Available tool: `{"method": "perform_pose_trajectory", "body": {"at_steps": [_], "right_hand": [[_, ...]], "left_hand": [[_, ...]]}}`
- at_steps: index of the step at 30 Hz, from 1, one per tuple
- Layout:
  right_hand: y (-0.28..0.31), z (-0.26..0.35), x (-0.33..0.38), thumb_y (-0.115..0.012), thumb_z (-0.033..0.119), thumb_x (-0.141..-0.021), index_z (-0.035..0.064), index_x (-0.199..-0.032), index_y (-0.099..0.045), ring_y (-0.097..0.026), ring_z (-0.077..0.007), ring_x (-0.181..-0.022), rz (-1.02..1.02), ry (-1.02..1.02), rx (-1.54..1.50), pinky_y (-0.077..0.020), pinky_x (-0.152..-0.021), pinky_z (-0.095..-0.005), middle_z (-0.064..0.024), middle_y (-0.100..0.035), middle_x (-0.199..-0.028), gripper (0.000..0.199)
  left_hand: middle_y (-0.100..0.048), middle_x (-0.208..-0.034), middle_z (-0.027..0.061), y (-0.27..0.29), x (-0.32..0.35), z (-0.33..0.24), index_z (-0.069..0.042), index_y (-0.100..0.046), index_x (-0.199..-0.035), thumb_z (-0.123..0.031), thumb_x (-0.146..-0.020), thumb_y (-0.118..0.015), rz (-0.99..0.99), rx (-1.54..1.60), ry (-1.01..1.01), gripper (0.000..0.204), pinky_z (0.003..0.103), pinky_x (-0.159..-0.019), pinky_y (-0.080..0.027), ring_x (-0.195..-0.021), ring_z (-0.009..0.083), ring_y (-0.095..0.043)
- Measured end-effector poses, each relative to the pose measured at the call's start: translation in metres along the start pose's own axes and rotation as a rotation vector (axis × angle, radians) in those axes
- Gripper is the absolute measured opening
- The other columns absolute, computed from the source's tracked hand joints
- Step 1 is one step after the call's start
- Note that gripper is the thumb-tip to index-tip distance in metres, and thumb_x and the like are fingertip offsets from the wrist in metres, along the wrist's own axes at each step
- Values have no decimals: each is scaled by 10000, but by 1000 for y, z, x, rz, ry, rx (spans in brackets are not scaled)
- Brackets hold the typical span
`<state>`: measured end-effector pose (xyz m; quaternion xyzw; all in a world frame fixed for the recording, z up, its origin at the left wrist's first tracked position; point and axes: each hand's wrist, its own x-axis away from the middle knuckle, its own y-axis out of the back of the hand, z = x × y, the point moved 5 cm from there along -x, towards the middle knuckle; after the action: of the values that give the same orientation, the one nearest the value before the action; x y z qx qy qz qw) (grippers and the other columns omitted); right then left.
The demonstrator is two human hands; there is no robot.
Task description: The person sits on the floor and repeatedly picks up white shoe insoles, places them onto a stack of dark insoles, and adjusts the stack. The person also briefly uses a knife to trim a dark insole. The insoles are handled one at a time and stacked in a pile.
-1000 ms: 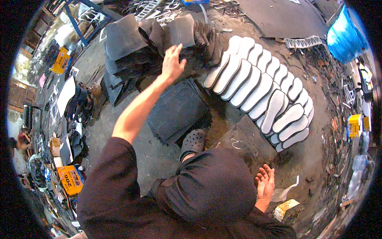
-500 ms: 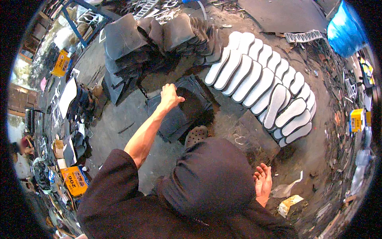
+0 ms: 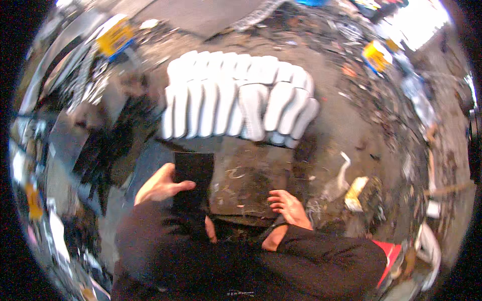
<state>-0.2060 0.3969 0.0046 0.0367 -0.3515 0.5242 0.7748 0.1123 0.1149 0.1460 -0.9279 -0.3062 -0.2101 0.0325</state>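
Note:
My left hand (image 3: 159,184) grips the edge of a black rectangular sheet (image 3: 195,168), its thumb lying across the top and its other fingers partly hidden. The sheet is at the left edge of a worn brown board (image 3: 246,183). Over the right part of that board, my right hand (image 3: 291,208) is open, its fingers loosely stretched and nothing in them. Beyond the board lie rows of overlapping white sole-shaped pieces (image 3: 228,108) with dark edges. The picture is smeared by motion, so the sheet's far side blurs into the dark sleeve and lap.
Blurred stacks of dark sheets (image 3: 95,150) stand on the left. A large flat dark sheet (image 3: 186,17) lies at the back. Yellow boxes (image 3: 377,56) and scraps (image 3: 351,105) litter the right side, with a yellow-white piece (image 3: 355,194) near my right hand.
The view has turned right. My left hand has come from the dark sheet stack to the brown board with a black sheet. My right hand has moved in over the board.

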Motion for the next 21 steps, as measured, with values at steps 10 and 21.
{"method": "perform_pose_trajectory", "body": {"at_steps": [10,21], "right_hand": [[-10,-20,-25,-502,678,-1053,84,-1540,-508,-670,-321,-1251,90,-71,-556,-554,-1011,-497,-151,-672,-1425,768],[21,17,-12,-687,347,-1051,96,-1342,-588,-751,-219,-964,-113,146,-21,-615,-762,-349,-118,-735,-1227,397]], "left_hand": [[-765,-1169,114,-121,-85,-85,-64,-798,-998,-76,-832,-763,677,-135,-666,170,436,-1088,-478,-1207,294,-681],[-596,-1508,277,-118,-172,65,-75,-638,-617,-712,-920,-677,533,364,-574,707,583,-1284,-227,-1509,369,-454]]}}
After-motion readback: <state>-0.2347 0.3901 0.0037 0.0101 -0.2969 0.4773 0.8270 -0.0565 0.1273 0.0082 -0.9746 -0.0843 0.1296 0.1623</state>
